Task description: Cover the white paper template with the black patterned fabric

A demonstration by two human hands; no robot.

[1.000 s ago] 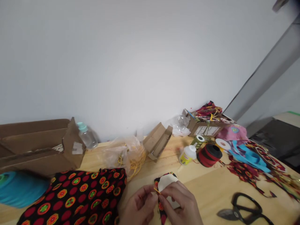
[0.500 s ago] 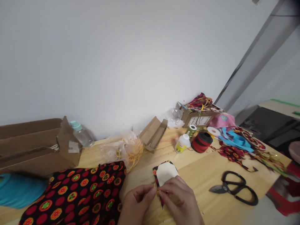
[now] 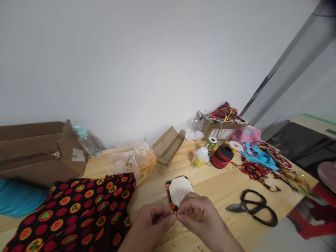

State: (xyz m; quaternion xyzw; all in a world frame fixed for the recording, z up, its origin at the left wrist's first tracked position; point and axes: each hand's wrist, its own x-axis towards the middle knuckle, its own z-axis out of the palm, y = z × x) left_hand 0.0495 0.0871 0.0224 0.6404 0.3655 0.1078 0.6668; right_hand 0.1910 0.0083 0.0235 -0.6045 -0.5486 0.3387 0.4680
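Note:
My left hand (image 3: 151, 224) and my right hand (image 3: 201, 217) meet low in the middle of the view, fingertips pinched together on the near edge of a small fabric piece (image 3: 179, 190). That piece has a cream top and a black patterned border, and it lies on the wooden table (image 3: 223, 189). A thin yellow thread seems to run between my fingertips, though it is too fine to be sure. The large black cloth with red and orange circles (image 3: 78, 210) lies just left of my left hand.
Black scissors (image 3: 253, 207) lie to the right. Further back are a glue bottle (image 3: 199, 157), a red-and-black spool (image 3: 222, 156), blue ribbon (image 3: 258, 155), fabric scraps, a small open box (image 3: 168, 145), a bag of yellow cord (image 3: 136, 162), a water bottle (image 3: 86, 141) and cardboard boxes (image 3: 34, 152).
The view has swung right and down a little, bringing the scissors fully in. My hands stay pinched on the small piece's near edge, with the fingertips drawn closer together.

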